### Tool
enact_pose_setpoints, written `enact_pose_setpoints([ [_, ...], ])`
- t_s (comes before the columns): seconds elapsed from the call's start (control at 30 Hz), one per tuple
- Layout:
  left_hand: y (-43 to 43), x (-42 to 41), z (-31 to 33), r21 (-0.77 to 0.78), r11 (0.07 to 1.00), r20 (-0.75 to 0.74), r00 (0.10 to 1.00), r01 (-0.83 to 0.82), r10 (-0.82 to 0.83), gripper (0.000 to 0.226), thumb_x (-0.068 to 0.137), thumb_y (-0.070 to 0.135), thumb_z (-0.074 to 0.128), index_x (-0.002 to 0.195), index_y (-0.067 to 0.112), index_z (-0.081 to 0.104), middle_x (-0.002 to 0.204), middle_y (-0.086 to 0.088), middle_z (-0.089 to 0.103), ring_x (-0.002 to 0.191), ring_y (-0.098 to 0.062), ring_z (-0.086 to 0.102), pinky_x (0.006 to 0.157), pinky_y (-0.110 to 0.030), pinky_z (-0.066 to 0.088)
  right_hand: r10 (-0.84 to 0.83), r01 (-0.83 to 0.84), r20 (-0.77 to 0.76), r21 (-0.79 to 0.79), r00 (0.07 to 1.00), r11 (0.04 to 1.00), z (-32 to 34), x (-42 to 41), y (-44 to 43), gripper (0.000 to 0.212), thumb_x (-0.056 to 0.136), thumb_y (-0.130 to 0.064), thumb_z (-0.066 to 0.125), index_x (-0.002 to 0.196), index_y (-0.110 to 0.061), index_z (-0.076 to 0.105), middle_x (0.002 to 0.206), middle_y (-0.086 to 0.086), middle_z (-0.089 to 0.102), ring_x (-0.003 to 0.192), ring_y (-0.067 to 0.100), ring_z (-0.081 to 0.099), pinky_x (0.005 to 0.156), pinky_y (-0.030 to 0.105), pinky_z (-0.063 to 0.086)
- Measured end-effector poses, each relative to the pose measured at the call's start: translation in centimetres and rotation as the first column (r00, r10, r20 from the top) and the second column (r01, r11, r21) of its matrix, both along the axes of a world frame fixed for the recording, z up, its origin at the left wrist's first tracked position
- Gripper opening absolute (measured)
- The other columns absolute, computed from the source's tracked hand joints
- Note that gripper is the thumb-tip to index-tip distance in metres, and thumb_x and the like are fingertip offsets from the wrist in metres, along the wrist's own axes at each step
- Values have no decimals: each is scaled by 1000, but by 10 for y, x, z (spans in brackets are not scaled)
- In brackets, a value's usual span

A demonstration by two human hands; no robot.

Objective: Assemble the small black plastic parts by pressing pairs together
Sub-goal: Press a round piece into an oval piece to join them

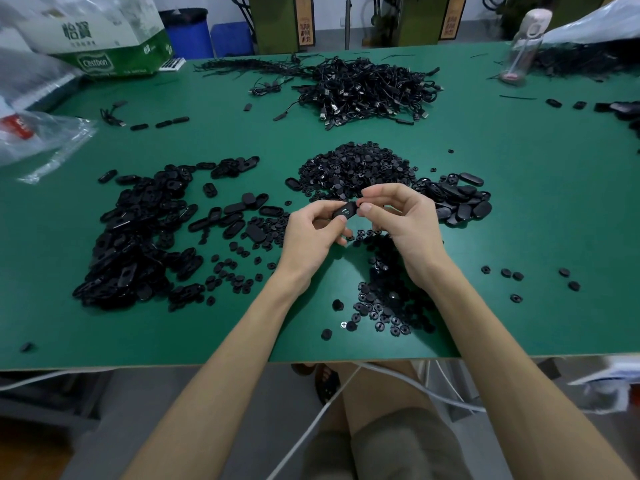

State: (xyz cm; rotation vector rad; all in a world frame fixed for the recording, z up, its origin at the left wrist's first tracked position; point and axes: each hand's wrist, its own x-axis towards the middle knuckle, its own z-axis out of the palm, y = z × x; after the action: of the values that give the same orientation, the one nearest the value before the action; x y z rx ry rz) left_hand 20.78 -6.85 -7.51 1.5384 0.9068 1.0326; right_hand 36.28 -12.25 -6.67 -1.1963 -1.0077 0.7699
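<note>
Both my hands meet above the middle of the green table (519, 209). My left hand (311, 233) pinches a small black oval plastic part (344, 212) at its left end. My right hand (398, 220) pinches the same part at its right end with thumb and forefinger. A heap of small round black parts (356, 168) lies just behind my hands. More round parts (388, 299) lie scattered under my right wrist. A big pile of black oval shells (138, 244) fills the left side. A smaller group of oval parts (460, 199) lies to the right.
A tangle of black cables with USB plugs (367, 88) lies at the back centre. A green and white carton (104, 39) and clear plastic bags (38, 140) stand at the back left. A clear water bottle (526, 43) stands at the back right. The table's front edge (138, 367) is near.
</note>
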Motion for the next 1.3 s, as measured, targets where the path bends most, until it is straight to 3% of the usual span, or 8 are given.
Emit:
enact_pose_setpoints([
  [0.2,2,0,-2,13,1000,-20,1000,7,-7,26,97,-1,64,108,20,76,76,3,75,66,-7,68,68,-20,54,-81,88,231,-20,969,996,-4,-1,2,22,89,-5,76,106,-18,70,99,0,69,83,11,63,78,28,56],
  [0.3,3,0,-2,11,1000,-26,1000,6,-5,26,97,0,64,113,16,76,80,1,77,71,-9,70,70,-21,55,-82,91,260,-25,962,996,-3,-2,2,24,89,-4,77,106,-19,69,91,-1,71,78,10,64,77,32,56],
  [0.5,2,0,-2,17,1000,-24,999,25,-25,28,96,0,64,118,13,75,76,4,77,71,-9,70,70,-20,55,-76,89,280,-35,957,995,-1,-5,0,27,89,-4,77,111,-15,68,90,-1,75,87,16,72,86,38,58],
  [0.7,-2,1,0,37,997,-7,998,61,-61,25,95,-1,67,112,16,75,82,-3,79,74,-15,75,74,-20,56,-112,123,316,-14,942,992,1,-6,-2,25,88,-5,78,109,-14,68,90,-3,76,86,10,72,78,24,55],
  [0.93,-3,1,1,32,996,16,996,87,-87,26,95,-4,66,111,15,74,85,-4,79,74,-15,76,73,-19,57,-127,138,383,-1,915,990,0,-6,-3,21,86,-4,78,100,-17,70,84,-6,76,82,10,70,77,26,56],
  [1.1,-1,2,-1,28,997,21,997,73,-74,23,96,-3,64,115,7,74,91,-11,79,81,-24,77,78,-31,62,-191,170,478,88,857,981,-1,-9,-4,16,84,-1,78,91,-15,72,83,-9,73,82,4,68,74,10,46],
  [1.3,3,2,-6,-8,1000,25,1000,-10,10,18,97,1,63,113,5,70,90,-9,78,78,-26,77,79,-39,64,-173,128,614,117,770,985,0,-15,-4,21,91,-1,70,102,-17,78,96,-9,77,93,0,68,84,7,46],
])
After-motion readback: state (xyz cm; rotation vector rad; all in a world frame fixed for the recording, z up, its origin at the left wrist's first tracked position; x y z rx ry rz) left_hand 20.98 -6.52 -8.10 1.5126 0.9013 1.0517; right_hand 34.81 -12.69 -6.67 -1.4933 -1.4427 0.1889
